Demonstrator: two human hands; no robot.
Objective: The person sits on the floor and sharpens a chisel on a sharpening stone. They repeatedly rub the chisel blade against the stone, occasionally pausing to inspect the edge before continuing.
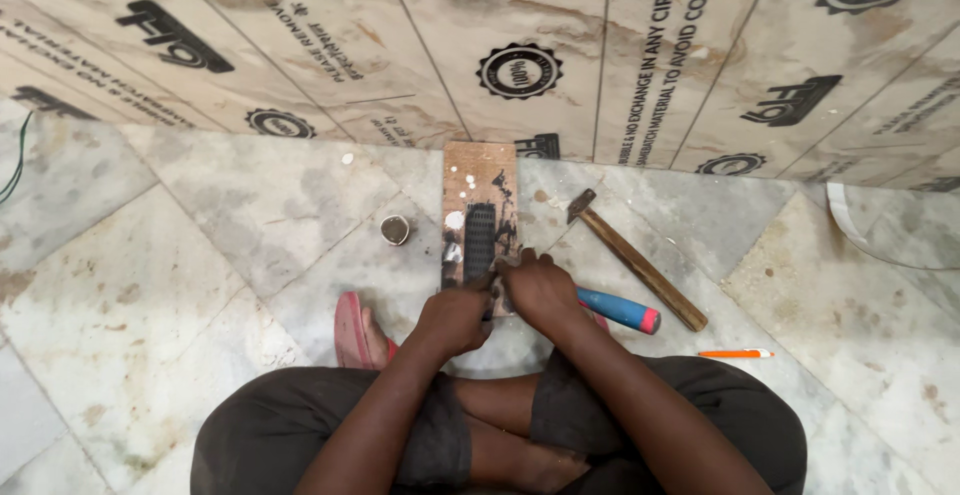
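Hands are pressed together: left hand [455, 317] and right hand [538, 290] are closed on a blue-handled tool [618, 309] (blade hidden) over the wooden block [480, 217]; a hammer [636, 260] is left just beside.

Both hands [500, 300] on block [480, 220]

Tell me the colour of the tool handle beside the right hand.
Blue with a red end cap; the head view shows it.
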